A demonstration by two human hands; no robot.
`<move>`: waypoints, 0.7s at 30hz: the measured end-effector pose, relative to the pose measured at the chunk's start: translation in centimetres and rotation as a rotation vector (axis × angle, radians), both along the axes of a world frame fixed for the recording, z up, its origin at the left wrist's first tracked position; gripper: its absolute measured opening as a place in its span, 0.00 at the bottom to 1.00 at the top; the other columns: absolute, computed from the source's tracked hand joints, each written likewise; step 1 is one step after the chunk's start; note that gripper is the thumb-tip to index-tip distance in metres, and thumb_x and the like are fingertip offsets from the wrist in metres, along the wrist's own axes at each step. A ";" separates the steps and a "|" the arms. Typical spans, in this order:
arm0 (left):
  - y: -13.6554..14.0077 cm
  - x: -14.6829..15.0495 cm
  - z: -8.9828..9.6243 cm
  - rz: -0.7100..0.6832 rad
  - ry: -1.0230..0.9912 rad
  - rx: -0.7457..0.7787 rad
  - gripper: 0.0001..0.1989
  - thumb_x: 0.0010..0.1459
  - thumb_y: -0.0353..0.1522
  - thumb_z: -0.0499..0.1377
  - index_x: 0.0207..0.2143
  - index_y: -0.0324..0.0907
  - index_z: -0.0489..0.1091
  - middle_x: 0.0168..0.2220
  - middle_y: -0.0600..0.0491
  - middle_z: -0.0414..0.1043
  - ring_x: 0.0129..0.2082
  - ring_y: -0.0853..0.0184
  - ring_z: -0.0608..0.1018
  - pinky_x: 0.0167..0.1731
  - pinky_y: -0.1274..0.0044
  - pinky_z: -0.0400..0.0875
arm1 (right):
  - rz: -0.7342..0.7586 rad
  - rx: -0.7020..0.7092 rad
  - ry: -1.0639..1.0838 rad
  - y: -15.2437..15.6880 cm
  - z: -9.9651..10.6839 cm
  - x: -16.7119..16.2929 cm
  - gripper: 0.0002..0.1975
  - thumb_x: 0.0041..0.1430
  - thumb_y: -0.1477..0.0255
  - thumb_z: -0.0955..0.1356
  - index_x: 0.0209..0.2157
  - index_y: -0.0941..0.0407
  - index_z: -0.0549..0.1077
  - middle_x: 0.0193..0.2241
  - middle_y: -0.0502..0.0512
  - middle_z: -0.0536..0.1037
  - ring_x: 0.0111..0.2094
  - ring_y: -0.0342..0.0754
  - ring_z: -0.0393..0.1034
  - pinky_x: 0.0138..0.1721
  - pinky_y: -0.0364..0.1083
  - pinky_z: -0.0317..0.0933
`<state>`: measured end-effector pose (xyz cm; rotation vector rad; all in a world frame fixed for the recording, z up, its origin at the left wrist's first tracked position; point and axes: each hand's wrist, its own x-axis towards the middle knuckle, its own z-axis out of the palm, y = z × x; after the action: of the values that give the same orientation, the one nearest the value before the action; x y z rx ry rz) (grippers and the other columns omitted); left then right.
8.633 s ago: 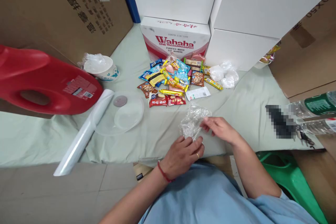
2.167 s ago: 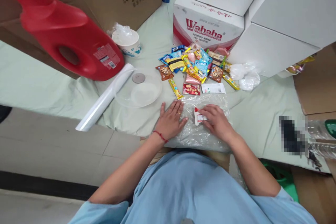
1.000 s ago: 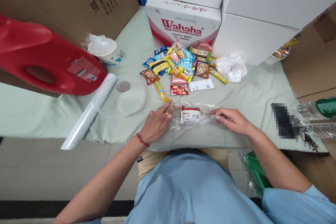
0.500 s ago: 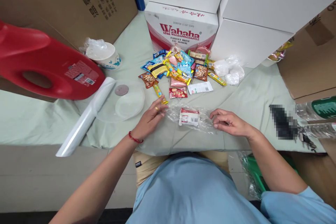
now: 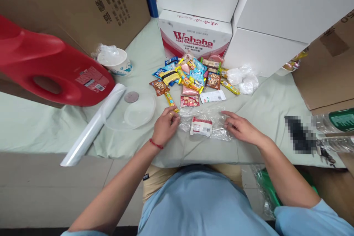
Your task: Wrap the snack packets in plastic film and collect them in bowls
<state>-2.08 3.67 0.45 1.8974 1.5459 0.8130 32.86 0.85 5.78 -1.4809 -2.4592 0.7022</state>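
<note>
A small red-and-white snack packet (image 5: 201, 127) lies on a crumpled sheet of clear plastic wrap (image 5: 218, 115) near the table's front edge. My left hand (image 5: 165, 125), with a ring and a red cord bracelet, has its fingers curled and closed at the wrap's left edge. At the right edge, my right hand (image 5: 242, 128) touches the film, its fingers apart and the index stretched out. Just beyond my left fingertips lies a yellow snack stick (image 5: 171, 101). Behind the wrap are a red packet (image 5: 190, 100) and a white packet (image 5: 212, 96).
A pile of wrapped snacks (image 5: 193, 73) sits before the Wahaba-style water carton (image 5: 193, 37). To the left are a red jug (image 5: 63, 70), a paper bowl (image 5: 117, 67), a clear plastic lid (image 5: 143, 110) and a film roll (image 5: 94, 125). Crumpled white plastic (image 5: 245, 77) and bottles (image 5: 341, 120) are right.
My left hand has moved right and its fingers have curled in at the wrap's edge. My right index finger has straightened. The packet has tilted slightly on the film, and the view has shifted a little.
</note>
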 end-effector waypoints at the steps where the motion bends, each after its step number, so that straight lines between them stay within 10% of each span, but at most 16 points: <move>1: 0.1 0.2 -0.1 0.018 -0.012 0.016 0.10 0.64 0.37 0.54 0.31 0.43 0.70 0.58 0.45 0.72 0.49 0.60 0.80 0.51 0.65 0.76 | -0.024 0.013 -0.002 0.3 -0.4 0.1 0.11 0.69 0.69 0.63 0.37 0.54 0.76 0.63 0.62 0.72 0.46 0.52 0.79 0.46 0.52 0.73; 9: -3.7 1.0 1.8 0.319 0.210 0.395 0.09 0.67 0.35 0.55 0.44 0.44 0.72 0.54 0.40 0.70 0.59 0.51 0.72 0.59 0.54 0.67 | -0.143 0.010 0.004 0.8 -2.5 0.5 0.10 0.68 0.67 0.65 0.36 0.54 0.77 0.53 0.61 0.78 0.35 0.48 0.77 0.38 0.49 0.71; 15: -6.7 4.9 1.8 -0.250 0.316 0.453 0.19 0.68 0.28 0.51 0.56 0.49 0.73 0.56 0.50 0.78 0.58 0.59 0.76 0.56 0.62 0.65 | -0.113 -0.030 0.020 1.0 -2.0 1.0 0.12 0.68 0.64 0.65 0.39 0.53 0.79 0.54 0.59 0.79 0.42 0.51 0.79 0.43 0.51 0.73; 21: -4.5 7.2 -0.8 -0.298 0.391 0.313 0.22 0.69 0.28 0.50 0.61 0.44 0.71 0.62 0.49 0.74 0.62 0.59 0.74 0.54 0.64 0.65 | -0.175 0.113 0.056 4.1 1.9 1.5 0.19 0.71 0.57 0.63 0.47 0.52 0.80 0.45 0.57 0.83 0.47 0.56 0.78 0.51 0.54 0.70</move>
<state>5.11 -0.83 -0.37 2.5649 1.3511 0.6008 34.35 4.93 7.67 -1.5857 -2.2538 0.5542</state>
